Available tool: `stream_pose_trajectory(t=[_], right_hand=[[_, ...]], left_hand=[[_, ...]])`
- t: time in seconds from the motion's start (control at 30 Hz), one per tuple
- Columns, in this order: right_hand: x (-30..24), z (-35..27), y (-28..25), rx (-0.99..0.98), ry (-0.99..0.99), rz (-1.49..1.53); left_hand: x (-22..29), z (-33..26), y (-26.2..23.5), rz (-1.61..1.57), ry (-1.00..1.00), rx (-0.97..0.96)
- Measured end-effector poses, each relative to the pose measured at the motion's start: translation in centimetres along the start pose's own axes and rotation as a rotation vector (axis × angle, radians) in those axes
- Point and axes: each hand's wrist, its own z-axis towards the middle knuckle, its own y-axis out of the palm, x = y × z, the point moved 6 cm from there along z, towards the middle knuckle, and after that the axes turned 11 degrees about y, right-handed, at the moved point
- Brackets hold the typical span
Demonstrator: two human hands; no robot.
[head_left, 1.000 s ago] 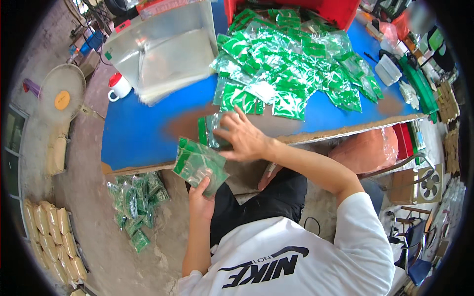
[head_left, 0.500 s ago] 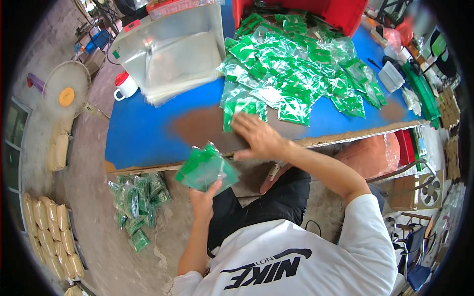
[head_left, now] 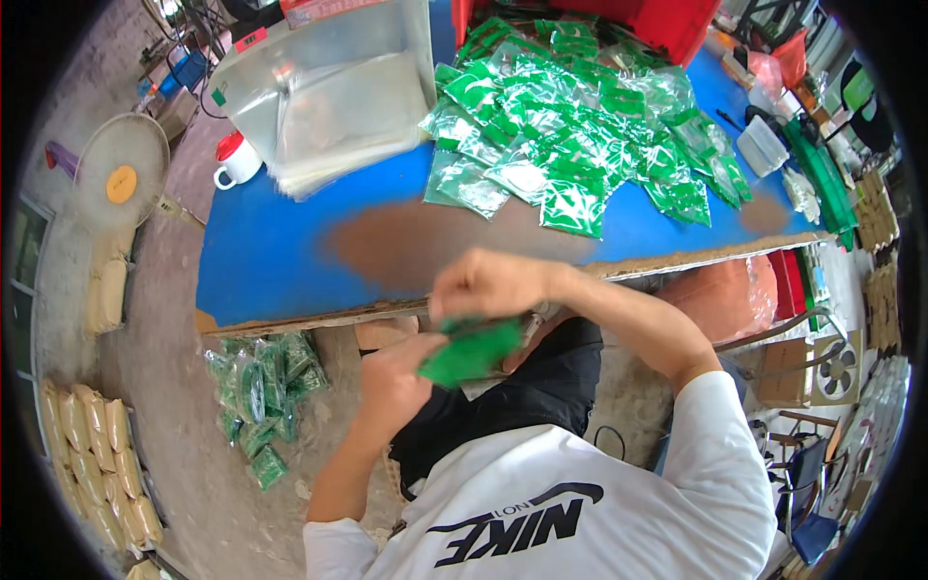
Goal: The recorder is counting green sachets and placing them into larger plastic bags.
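Green packets (head_left: 472, 354), blurred, are clamped in the left hand (head_left: 396, 383) over the lap (head_left: 507, 414), on the near side of the blue table (head_left: 261, 275). The right hand (head_left: 491, 283) is just beyond them, too blurred to tell whether it grips anything. Farther across the table, a packet heap (head_left: 590, 135) lies right of clear plastic sheets (head_left: 348, 116).

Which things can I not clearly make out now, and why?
Head view:
Count of green plastic packets in the bare left hand: motion blur.
Whether the bare right hand touches them: motion blur.
Contents of the heaped clear-and-green plastic packets: glare and overlap.
Full shape of the red plastic container: upper edge cuts it.
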Motion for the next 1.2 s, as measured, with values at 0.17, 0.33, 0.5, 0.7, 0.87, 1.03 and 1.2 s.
stream_pose_trajectory(t=[0.17, 0.33, 0.5, 0.7, 0.87, 1.03, 1.2], right_hand=[[7.4, 0.3, -4.9, 0.813, 0.244, -1.054], [4.4, -1.2, 1.7, 0.364, -0.082, -0.785], [2.7, 1.3, -1.0, 0.426, 0.065, -0.255], [6.6, 0.0, -1.5, 0.567, -0.006, -0.794], [3.4, -2.2, -0.9, 0.316, 0.078, -0.27], [8.9, -3.9, -6.2, 0.852, 0.415, -1.075], [5.2, -5.3, 1.6, 0.365, -0.084, -0.639]], left_hand=[[-6.8, -4.7, 0.5, -1.184, -0.415, 0.755], [-8.6, -5.5, 5.5, -1.526, -0.58, 0.896], [-9.0, -3.4, 6.6, -1.49, -0.637, 0.612], [-8.9, -3.4, 6.2, -1.509, -0.629, 0.643], [-8.0, -3.4, 7.4, -1.45, -0.714, 0.572], [-8.4, -3.2, 7.5, -1.399, -0.625, 0.627], [-8.4, -3.2, 7.8, -1.488, -0.658, 0.565]])
